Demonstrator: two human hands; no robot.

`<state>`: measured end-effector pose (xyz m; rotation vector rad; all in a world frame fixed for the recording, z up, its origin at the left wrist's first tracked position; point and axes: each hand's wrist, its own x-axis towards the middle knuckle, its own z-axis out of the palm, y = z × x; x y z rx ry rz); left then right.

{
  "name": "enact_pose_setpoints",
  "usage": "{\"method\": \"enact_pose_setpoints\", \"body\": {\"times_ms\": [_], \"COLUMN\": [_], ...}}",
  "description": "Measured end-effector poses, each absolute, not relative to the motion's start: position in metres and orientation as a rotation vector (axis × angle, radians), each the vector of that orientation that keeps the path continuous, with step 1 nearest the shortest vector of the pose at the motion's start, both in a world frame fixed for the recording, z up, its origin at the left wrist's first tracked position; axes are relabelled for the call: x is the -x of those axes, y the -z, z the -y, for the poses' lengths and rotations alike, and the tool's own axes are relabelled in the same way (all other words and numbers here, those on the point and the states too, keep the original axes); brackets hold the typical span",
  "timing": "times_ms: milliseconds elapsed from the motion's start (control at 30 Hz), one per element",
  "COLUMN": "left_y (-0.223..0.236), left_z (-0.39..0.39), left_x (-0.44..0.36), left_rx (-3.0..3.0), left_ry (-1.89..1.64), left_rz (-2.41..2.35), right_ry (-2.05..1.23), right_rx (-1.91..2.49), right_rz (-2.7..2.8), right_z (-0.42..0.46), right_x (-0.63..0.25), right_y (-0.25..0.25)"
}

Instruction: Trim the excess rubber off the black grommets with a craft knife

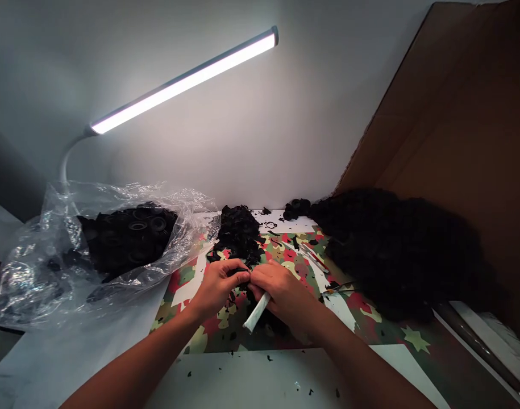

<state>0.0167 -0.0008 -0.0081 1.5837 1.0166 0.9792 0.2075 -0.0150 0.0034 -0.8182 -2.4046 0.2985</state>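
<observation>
My left hand (220,284) is closed, its thumb and forefinger pinching a small black piece (244,270) that is mostly hidden. Touching it from the other side, my right hand (283,289) is closed around a tool with a white, wrapped-looking handle (257,313). The handle's end sticks out below the palm toward me, and the tool's working end is hidden by the fingers. Just beyond both hands lies a heap of black scraps (239,230). Small black bits are scattered under and around the hands.
A clear plastic bag (25,278) holding black rings (136,227) lies at left. On the right, a large black pile (391,255) rests against a cardboard sheet (464,125). Tweezers-like tools (315,258) lie on the patterned sheet (200,335). A lit lamp (187,82) hangs above.
</observation>
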Motion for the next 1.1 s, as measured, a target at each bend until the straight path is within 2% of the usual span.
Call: {"method": "enact_pose_setpoints", "body": {"times_ms": [167,300,400,533,833,1100], "left_y": [0.022,0.023,0.016,0.008,0.006,-0.01], "left_z": [0.001,-0.006,-0.011,-0.008,-0.022,-0.026], "left_x": [-0.028,-0.027,-0.021,-0.016,-0.003,0.009], "left_rx": [-1.378,-1.137,-0.986,-1.02,-0.724,-0.743], "left_ry": [-1.115,-1.28,-1.425,-1.419,-1.545,-1.708], "left_rz": [-1.084,-1.072,-0.993,-0.891,-0.754,-0.698], "right_ry": [0.106,0.183,0.117,-0.015,-0.547,-0.633], "right_rx": [0.752,0.693,0.626,0.833,1.164,1.181], "right_rz": [2.437,2.45,2.503,2.46,2.418,2.387], "right_z": [0.015,0.022,0.03,0.025,0.009,0.01], "right_x": [-0.197,-0.187,-0.178,-0.182,-0.209,-0.213], "right_y": [0.01,0.016,0.018,0.015,0.007,0.003]}}
